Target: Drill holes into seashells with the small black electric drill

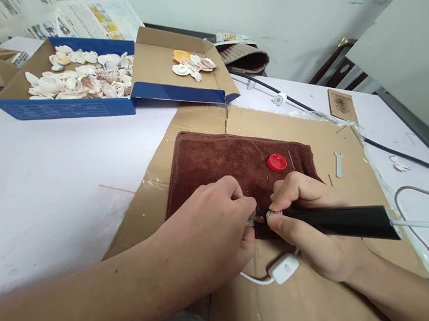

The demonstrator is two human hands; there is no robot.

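Note:
In my right hand lies a slim black electric rotary tool, with a white cord leaving its back end. Thumb and forefinger close around its front, near a brass-coloured tip. My left hand is pinched at that tip on a small greyish piece, mostly hidden by the fingers, so I cannot tell its kind. Both hands are over a folded brown cloth. On the cloth, a red cap and a thin metal pin lie beyond my right hand.
A blue box full of seashells stands at the back left, its open lid bearing several more. Cardboard lies under the cloth. A small wrench is on the right; a white cord switch sits below my hands.

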